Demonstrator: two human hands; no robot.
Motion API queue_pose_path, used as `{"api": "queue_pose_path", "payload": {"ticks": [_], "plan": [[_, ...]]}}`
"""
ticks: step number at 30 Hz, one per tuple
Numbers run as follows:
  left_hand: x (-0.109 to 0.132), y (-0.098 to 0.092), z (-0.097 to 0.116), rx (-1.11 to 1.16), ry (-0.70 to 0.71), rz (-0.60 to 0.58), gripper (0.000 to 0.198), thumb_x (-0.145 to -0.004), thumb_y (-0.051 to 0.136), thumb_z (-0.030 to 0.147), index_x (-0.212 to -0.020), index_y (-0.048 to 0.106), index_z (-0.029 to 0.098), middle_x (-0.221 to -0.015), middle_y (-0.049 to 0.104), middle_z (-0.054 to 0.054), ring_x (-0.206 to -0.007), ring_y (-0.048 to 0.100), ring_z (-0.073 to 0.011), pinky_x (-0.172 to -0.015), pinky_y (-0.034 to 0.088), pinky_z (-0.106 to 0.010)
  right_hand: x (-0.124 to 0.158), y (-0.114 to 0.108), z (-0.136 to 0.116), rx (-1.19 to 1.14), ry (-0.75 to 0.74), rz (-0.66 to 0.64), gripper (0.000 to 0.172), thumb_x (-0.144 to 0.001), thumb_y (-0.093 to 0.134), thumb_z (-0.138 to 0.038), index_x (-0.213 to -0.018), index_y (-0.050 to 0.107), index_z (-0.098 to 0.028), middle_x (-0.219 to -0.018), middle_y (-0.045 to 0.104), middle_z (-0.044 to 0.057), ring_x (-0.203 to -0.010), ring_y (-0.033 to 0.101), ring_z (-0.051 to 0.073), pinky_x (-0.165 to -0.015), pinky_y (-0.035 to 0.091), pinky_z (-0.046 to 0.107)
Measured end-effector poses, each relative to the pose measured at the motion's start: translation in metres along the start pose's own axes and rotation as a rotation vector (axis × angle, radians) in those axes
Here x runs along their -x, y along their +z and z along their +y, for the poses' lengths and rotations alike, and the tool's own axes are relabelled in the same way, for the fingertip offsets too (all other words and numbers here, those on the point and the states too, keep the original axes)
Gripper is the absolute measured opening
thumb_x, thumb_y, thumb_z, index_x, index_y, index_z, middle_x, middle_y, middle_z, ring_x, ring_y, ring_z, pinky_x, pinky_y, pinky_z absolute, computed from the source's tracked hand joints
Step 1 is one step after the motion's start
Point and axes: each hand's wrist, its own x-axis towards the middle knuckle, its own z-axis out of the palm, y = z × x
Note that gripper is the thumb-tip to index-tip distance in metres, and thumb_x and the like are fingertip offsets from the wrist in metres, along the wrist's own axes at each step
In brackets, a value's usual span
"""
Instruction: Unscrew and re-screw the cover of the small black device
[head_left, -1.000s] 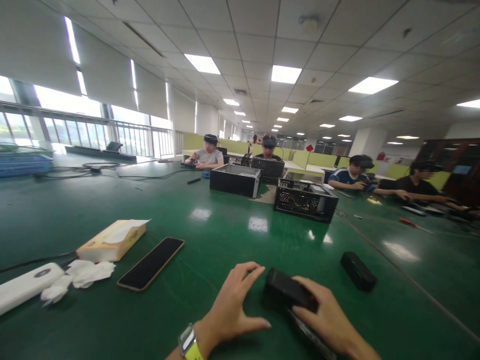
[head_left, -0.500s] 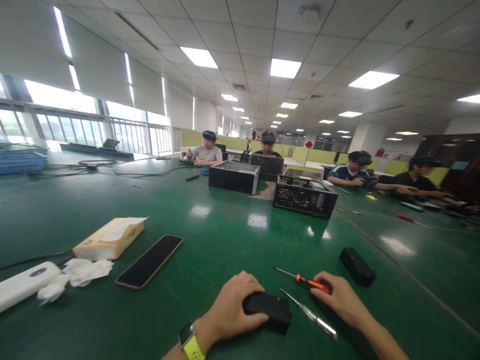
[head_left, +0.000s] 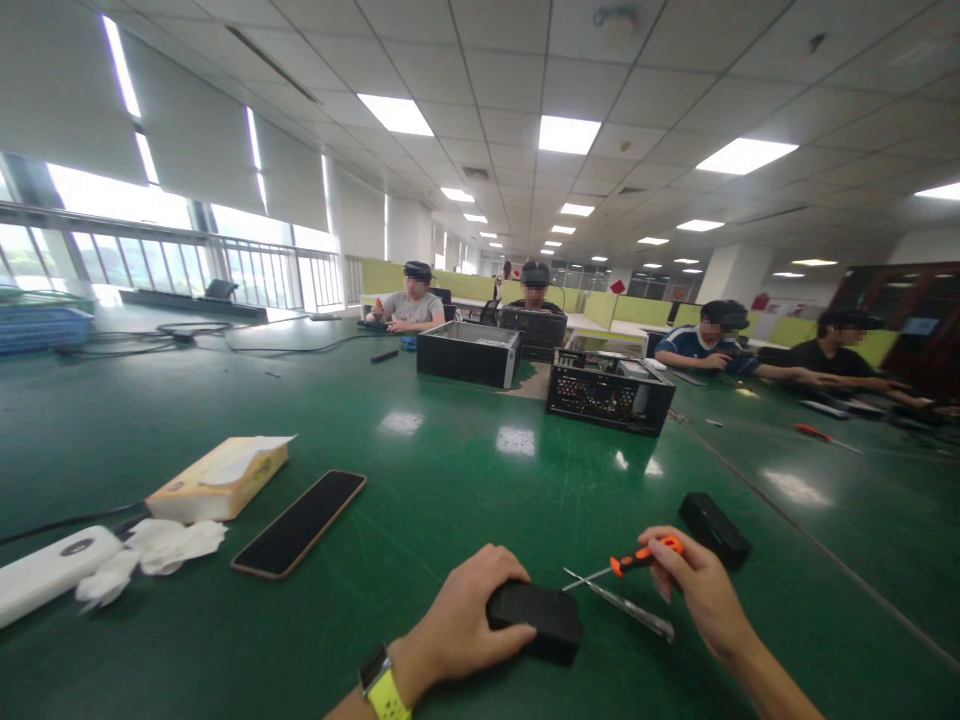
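My left hand (head_left: 480,610), with a watch on its wrist, is closed around a black box-shaped part (head_left: 544,622) lying on the green table. In my right hand (head_left: 694,580) is a screwdriver (head_left: 634,562) with an orange and black handle, gripped by thumb and fingers. Its shaft slants down to the left, and the tip is at the upper right edge of the black part; whether it touches cannot be made out. Under the shaft lies a second screwdriver (head_left: 630,608) with a clear handle. Beyond my right hand rests another black box-shaped part (head_left: 714,530).
A phone (head_left: 300,525), a tissue pack (head_left: 221,478), crumpled tissues (head_left: 161,550) and a white device (head_left: 56,572) lie to the left. Open computer cases (head_left: 469,358) (head_left: 609,395) stand farther back. Several people sit around the table; an orange-handled screwdriver (head_left: 814,433) lies far right.
My right hand has lifted the orange screwdriver off the table and swung its tip down-left to the black part. The clear-handled screwdriver has shifted slightly. My left hand stays in place.
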Motion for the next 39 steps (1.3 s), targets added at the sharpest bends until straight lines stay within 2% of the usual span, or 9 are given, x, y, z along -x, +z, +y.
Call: {"api": "queue_pose_path", "payload": {"ticks": [7,12,15,17,22,26,30,36,39], "plan": [[-0.001,0.0,0.0,0.003,-0.008,-0.001,0.029,-0.075,0.074,0.024,-0.101,0.062,0.02,-0.099,0.062,-0.003,-0.092,0.056,-0.0211,-0.081,0.043,-0.029,0.001,-0.011,-0.011,0.13,-0.087,-0.083,0.04,-0.085,0.06,-0.056,-0.088,0.069,-0.017,-0.052,0.047,-0.005,-0.046,0.045,0.013,-0.05,0.037,0.028],[-0.002,0.0,-0.001,0.017,-0.019,-0.008,0.031,-0.074,0.074,0.024,-0.102,0.062,0.02,-0.099,0.062,-0.003,-0.092,0.056,-0.0211,-0.083,0.043,-0.029,-0.01,-0.009,-0.078,0.406,-0.333,-0.352,0.024,-0.087,0.062,-0.04,-0.096,0.073,-0.02,-0.091,0.065,0.005,-0.083,0.062,0.021,-0.076,0.049,0.032],[-0.001,0.001,-0.002,0.018,-0.021,-0.004,0.031,-0.075,0.074,0.025,-0.103,0.061,0.02,-0.1,0.061,-0.003,-0.092,0.056,-0.0213,-0.083,0.043,-0.029,-0.02,0.009,-0.115,0.52,-0.381,-0.507,0.027,-0.087,0.061,-0.035,-0.108,0.071,-0.022,-0.097,0.067,0.006,-0.081,0.063,0.019,-0.07,0.049,0.029],[-0.001,0.001,-0.003,0.014,-0.017,0.0,0.031,-0.076,0.074,0.027,-0.103,0.061,0.02,-0.1,0.062,-0.004,-0.092,0.056,-0.0215,-0.082,0.043,-0.03,-0.025,0.026,-0.127,0.625,-0.433,-0.489,0.027,-0.084,0.064,-0.036,-0.106,0.072,-0.022,-0.09,0.069,0.004,-0.075,0.063,0.018,-0.067,0.048,0.028],[0.0,0.002,-0.003,0.011,-0.006,0.009,0.033,-0.076,0.075,0.031,-0.104,0.061,0.02,-0.101,0.062,-0.004,-0.092,0.056,-0.0218,-0.082,0.043,-0.03,-0.03,0.053,-0.122,0.839,-0.523,-0.284,0.029,-0.091,0.058,-0.046,-0.087,0.074,-0.022,-0.079,0.073,0.003,-0.074,0.066,0.02,-0.069,0.046,0.03],[0.0,0.001,-0.002,-0.001,-0.006,0.009,0.033,-0.076,0.075,0.032,-0.103,0.062,0.02,-0.099,0.063,-0.004,-0.091,0.057,-0.0222,-0.081,0.044,-0.03,-0.03,0.044,-0.121,0.752,-0.546,-0.383,0.024,-0.093,0.055,-0.035,-0.108,0.069,-0.023,-0.096,0.073,0.005,-0.083,0.066,0.02,-0.074,0.048,0.029],[-0.001,-0.001,0.002,-0.036,-0.002,0.008,0.033,-0.077,0.075,0.038,-0.102,0.063,0.019,-0.099,0.064,-0.005,-0.091,0.057,-0.0237,-0.082,0.045,-0.033,-0.024,0.033,-0.126,0.732,-0.493,-0.407,0.02,-0.088,0.063,-0.037,-0.098,0.071,-0.023,-0.077,0.07,0.001,-0.067,0.063,0.018,-0.063,0.047,0.027],[-0.009,0.01,0.01,-0.145,0.045,0.091,0.065,-0.08,0.076,0.043,-0.135,0.048,0.021,-0.118,0.063,-0.01,-0.1,0.058,-0.0294,-0.088,0.046,-0.042,-0.015,0.048,-0.125,0.735,-0.574,-0.376,0.021,-0.087,0.066,-0.041,-0.095,0.071,-0.022,-0.082,0.071,0.002,-0.073,0.065,0.019,-0.069,0.047,0.029],[-0.014,0.02,0.015,-0.199,0.102,0.164,0.051,-0.088,0.067,0.041,-0.131,0.049,0.02,-0.11,0.066,-0.01,-0.093,0.059,-0.0287,-0.081,0.046,-0.042,-0.016,0.056,-0.122,0.69,-0.621,-0.369,0.023,-0.085,0.069,-0.041,-0.096,0.071,-0.021,-0.079,0.069,0.001,-0.07,0.063,0.018,-0.066,0.046,0.028]]}}
